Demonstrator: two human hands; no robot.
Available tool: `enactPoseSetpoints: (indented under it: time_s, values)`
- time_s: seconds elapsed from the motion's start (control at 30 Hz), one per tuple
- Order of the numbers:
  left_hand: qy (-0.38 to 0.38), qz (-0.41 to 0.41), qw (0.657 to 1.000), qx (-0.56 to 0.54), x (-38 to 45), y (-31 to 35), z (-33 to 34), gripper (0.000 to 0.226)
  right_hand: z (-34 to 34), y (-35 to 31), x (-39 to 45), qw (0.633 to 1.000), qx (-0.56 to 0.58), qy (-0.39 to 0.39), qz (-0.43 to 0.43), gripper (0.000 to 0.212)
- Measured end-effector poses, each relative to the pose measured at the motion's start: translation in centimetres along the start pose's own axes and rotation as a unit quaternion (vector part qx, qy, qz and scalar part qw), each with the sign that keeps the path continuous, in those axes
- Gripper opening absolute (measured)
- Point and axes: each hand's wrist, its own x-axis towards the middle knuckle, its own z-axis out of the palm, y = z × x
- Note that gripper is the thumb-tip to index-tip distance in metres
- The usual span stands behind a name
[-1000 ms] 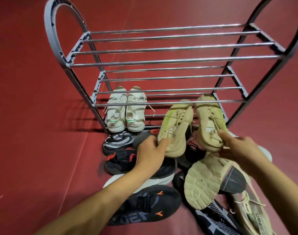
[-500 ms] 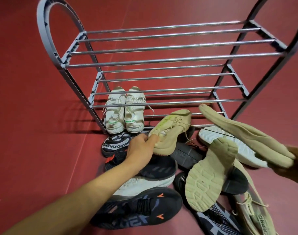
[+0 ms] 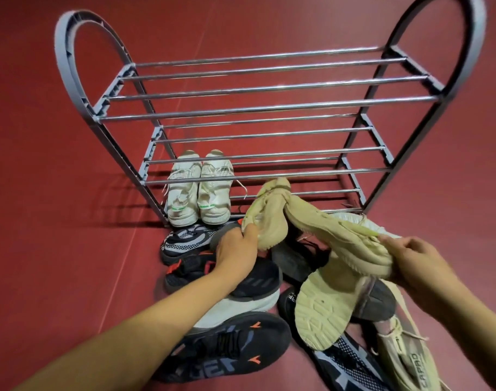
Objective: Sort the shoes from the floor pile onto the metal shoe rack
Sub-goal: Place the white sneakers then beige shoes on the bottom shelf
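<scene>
A pair of white shoes [image 3: 199,190] is seen on the rack's [image 3: 265,108] bottom shelf. One tan shoe [image 3: 271,218] is gripped by the left hand [image 3: 237,249], its mate [image 3: 342,238] by the right hand [image 3: 419,261], above the floor pile [image 3: 241,320].

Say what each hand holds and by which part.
Left hand grips one beige shoe at its heel end; right hand grips the other beige shoe at its heel end.

1 rack [image 3: 258,108]; 2 white shoes [image 3: 199,190] on it; 2 beige shoes [image 3: 337,235] held
</scene>
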Motion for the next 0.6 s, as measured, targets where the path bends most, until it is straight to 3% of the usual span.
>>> enactPoseSetpoints:
  time_s: [0.1, 0.13, 0.23, 0.4, 0.53, 0.6]
  values:
    - [0.010, -0.020, 1.000, -0.020, 0.9, 1.3, -0.2, 0.057, 4.8, -0.1, 3.1, 0.999, 0.025, -0.003, -0.031, 0.059]
    - [0.011, -0.018, 1.000, -0.018, 1.5, 1.6, -0.3, 0.060, 5.4, 0.0, 3.8, 0.998, 0.052, 0.017, -0.023, 0.060]
    - [0.012, 0.019, 0.999, 0.024, 2.6, 1.3, -1.4, 0.053, 6.0, -0.4, 5.6, 0.992, 0.085, 0.092, -0.031, 0.029]
    - [0.035, 0.126, 0.978, 0.162, 2.6, 1.0, -1.9, 0.039, 7.0, -0.3, 7.9, 0.981, -0.023, 0.179, -0.077, 0.021]
    - [0.032, 0.093, 0.988, 0.121, 4.0, 3.0, -1.6, 0.043, 8.0, -1.8, 9.9, 0.982, -0.058, 0.151, -0.102, 0.051]
    - [0.021, 0.064, 0.995, 0.074, 4.7, 2.9, -3.1, 0.045, 7.8, -3.1, 10.2, 0.982, -0.065, 0.136, -0.112, 0.055]
